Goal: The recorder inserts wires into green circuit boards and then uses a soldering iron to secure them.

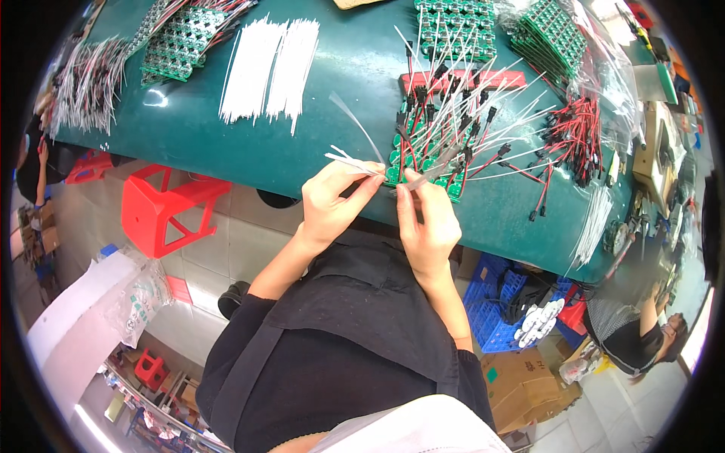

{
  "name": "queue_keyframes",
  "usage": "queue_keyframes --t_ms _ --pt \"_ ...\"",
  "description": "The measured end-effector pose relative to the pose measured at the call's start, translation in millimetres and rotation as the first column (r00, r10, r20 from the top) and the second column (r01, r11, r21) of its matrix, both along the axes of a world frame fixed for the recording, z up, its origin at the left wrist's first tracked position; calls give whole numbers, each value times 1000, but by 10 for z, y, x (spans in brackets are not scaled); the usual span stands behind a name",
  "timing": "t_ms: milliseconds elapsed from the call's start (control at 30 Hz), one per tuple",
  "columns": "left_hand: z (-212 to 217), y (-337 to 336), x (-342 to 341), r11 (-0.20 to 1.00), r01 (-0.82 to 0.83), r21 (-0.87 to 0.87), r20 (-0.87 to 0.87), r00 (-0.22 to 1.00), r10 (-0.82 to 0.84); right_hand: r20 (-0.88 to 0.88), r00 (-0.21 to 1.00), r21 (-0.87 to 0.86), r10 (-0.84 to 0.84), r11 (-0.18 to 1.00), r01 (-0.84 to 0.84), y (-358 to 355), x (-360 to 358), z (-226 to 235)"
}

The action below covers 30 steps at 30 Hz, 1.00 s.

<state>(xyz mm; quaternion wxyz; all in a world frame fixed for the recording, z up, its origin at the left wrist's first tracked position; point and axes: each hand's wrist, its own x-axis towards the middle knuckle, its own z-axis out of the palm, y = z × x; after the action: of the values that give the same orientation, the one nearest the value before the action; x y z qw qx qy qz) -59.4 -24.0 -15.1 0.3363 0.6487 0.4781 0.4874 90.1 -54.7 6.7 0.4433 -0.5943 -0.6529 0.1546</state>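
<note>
ties (349,161) | thin, white, translucent | pinched in left hand (330,202)

Table (332,90) dark teal; cable ties (268,68) white; circuit boards (457,30) green; wires (574,136) red-black; stool (162,208) red.

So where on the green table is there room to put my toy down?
Bare green table lies below the white strips, left of the left hand. Another patch sits above the hands, around. Right of the right hand, wired circuit boards crowd everything.

Both forearms reach forward — left hand (330,200) and right hand (427,225) close together, fingers pinched.
</note>
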Motion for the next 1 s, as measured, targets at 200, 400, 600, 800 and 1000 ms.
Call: queue_keyframes --t_ms 200,400,600,800,1000 --pt "0 26 -4 999 16 37 13 1000 -17 -337 932 -123 -133 988 97 -175 144 -186" --pt "24 18 -8 1000 19 -9 0 1000 -19 -447 879 -169 -165 981 98 -195 146 -207" --pt "-10 23 -9 999 26 42 -13 1000 -26 -440 883 -165 -166 981 103 -185 135 -222" --pt "18 26 1 994 5 111 -78 997 4 -333 930 -112 -156 986 126 -160 132 -244" --pt "50 -3 0 1000 -5 9 -65 998 5 -351 924 -103 -155 987 127 -155 139 -255"
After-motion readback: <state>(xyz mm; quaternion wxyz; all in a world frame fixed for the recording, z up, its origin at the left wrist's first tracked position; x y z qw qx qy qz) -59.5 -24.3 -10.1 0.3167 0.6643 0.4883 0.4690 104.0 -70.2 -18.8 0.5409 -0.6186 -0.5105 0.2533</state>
